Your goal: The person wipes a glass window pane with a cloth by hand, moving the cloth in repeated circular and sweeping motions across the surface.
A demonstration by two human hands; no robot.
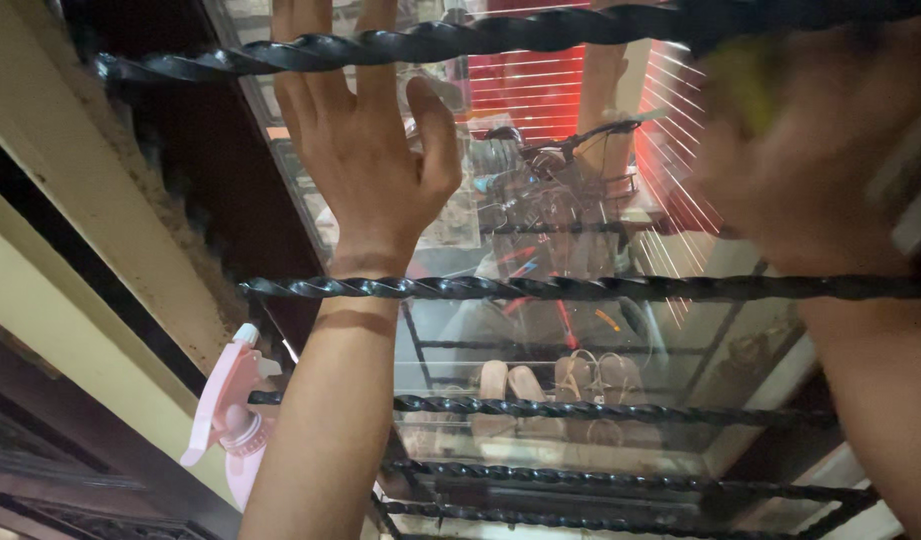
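Note:
My left hand point(365, 150) lies flat on a glass pane point(450, 330), fingers spread and holding nothing. Its forearm passes behind a twisted black iron bar point(580, 288), and its fingers reach past another twisted bar point(460, 42). My right hand point(810, 160) is at the upper right, blurred by motion, against the same glass. It seems closed on a yellow-green thing point(745, 85) whose kind I cannot make out. A pink spray bottle point(230, 410) hangs beside my left forearm, near the window's edge.
More twisted bars point(580, 408) cross the lower pane. A cream frame point(80, 200) and a dark recess border the glass on the left. The glass shows a bicycle point(555, 200), sandals point(540, 385) and a red slatted surface point(540, 85).

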